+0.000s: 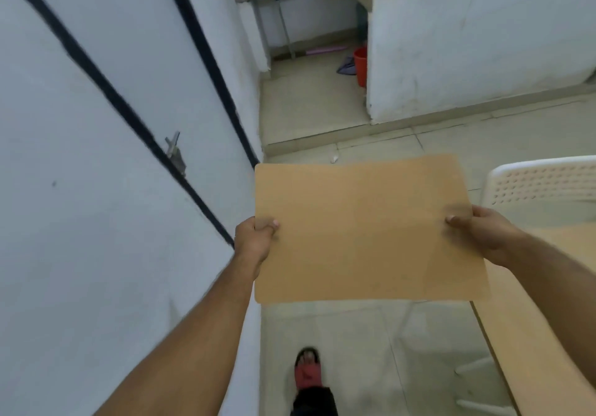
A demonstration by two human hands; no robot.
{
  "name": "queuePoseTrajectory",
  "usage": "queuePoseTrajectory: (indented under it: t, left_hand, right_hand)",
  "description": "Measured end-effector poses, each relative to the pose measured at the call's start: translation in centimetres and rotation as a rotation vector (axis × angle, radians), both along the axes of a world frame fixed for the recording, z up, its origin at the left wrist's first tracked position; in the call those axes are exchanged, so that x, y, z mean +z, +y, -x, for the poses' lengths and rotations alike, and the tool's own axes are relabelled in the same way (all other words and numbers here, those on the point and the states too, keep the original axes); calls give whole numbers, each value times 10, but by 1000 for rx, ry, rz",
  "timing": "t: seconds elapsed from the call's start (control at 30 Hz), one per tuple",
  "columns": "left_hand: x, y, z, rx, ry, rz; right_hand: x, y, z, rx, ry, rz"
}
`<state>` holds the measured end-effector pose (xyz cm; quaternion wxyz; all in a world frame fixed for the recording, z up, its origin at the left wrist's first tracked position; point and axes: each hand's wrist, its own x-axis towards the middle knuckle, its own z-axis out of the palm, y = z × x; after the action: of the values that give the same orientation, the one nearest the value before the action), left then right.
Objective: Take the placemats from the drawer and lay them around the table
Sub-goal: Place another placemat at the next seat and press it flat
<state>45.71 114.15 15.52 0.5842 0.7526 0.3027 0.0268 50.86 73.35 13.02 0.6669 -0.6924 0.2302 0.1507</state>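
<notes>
A flat tan placemat [364, 228] is held level in front of me, above the tiled floor. My left hand [253, 243] grips its left edge, thumb on top. My right hand [483, 233] grips its right edge the same way. The light wooden table [548, 335] shows at the lower right, its near edge just under the placemat's right corner. No drawer is in view.
A white wall with black stripes [96, 157] runs close along my left. A white perforated plastic chair [541, 183] stands at the table on the right. A red bucket [361, 66] and a low white wall [467, 45] are farther ahead. My sandalled foot [308, 372] is on the floor.
</notes>
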Motion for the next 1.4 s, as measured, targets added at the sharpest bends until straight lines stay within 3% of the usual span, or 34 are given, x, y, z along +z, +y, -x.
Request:
queuePoseTrajectory:
  t: [0.2,0.37,0.8,1.13,1.4]
  left_hand:
    - [-6,5,-177,-217,-14,-41]
    - [6,-41,-331,-473,-49,-60]
    - [-2,-311,-579,-981,-102,-46]
    - [-24,-572,-638,-1458,-96,-138]
    - [-29,-756,-538,-2111,-86,-144]
  right_hand:
    - [-1,0,-80,-206,-21,24]
    - [3,-23,-126,-450,-39,23]
    - [-14,-163,-197,-981,-38,3]
    - [-20,-222,-175,-1475,7,-23]
    - [-7,-145,-128,-2108,42,-80]
